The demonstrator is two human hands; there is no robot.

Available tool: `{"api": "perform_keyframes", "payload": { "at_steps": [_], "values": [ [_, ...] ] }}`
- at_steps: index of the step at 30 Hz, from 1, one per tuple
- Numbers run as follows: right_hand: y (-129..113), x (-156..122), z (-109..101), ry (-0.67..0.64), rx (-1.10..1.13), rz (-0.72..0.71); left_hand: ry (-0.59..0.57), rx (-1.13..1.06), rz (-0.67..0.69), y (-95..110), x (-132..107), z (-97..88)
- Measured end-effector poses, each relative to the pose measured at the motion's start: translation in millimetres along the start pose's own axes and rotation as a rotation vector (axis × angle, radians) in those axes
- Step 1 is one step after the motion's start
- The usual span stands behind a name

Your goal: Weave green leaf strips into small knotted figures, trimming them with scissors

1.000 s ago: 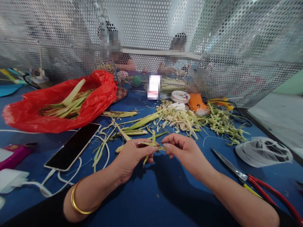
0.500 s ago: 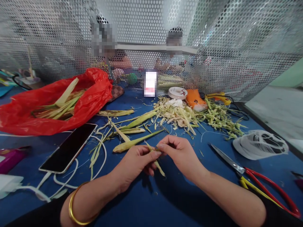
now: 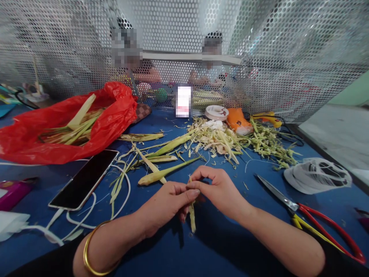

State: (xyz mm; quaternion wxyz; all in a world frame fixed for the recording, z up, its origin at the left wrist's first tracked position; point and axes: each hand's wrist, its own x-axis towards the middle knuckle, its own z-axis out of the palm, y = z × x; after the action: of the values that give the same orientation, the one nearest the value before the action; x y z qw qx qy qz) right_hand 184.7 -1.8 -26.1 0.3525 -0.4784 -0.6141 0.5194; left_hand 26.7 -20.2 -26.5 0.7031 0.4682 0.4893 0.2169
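Note:
A short, pale yellow-green strip of plant leaf or husk hangs down between my hands at the front middle of the blue table. My left hand, with a gold bangle on the wrist, pinches it between thumb and fingers. My right hand is closed at the strip's upper end, its fingertips touching those of the left. The fingertips hide the strip's middle. Just beyond my left hand lies a long green stalk, with more husk-like stalks behind it.
A red plastic bag of leaves stands left, near a phone with a white cable. Behind are plant shreds and green sprigs. Scissors and a white cord bundle lie right. People sit behind a perforated screen.
The strip has turned from slanting to hanging nearly straight down, lower than before. My hands have come closer together, the left one slightly lower.

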Motion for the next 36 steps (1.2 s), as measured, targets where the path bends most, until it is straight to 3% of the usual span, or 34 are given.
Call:
{"api": "perform_keyframes", "payload": {
  "at_steps": [4,10,17,22,29,33,36],
  "values": [
    [-0.2,-2.9,4.1,0.088,0.065,0.023,-0.038,0.026,0.052,3.7,-2.5,0.9],
    [-0.3,-5.6,7.6,0.207,-0.072,-0.076,-0.102,0.175,0.091,4.7,-3.7,-1.8],
    [-3.6,-5.2,8.1,0.075,0.150,0.062,-0.135,-0.002,0.024,2.4,-4.2,-1.5],
    [-4.8,-6.9,6.6,-0.022,0.201,0.132,-0.189,-0.007,-0.005,1.4,-4.5,-3.0],
    [-4.1,-14.0,7.7,0.083,-0.132,-0.206,-0.270,0.044,0.028,-3.2,-5.1,-0.3],
    [-2.3,-14.3,12.4,0.101,-0.158,-0.243,-0.253,0.094,0.009,-5.9,-5.3,2.4],
    [-1.9,-9.5,11.8,0.108,-0.088,-0.157,-0.195,0.061,0.019,-6.4,-3.6,3.7]
  ]
}}
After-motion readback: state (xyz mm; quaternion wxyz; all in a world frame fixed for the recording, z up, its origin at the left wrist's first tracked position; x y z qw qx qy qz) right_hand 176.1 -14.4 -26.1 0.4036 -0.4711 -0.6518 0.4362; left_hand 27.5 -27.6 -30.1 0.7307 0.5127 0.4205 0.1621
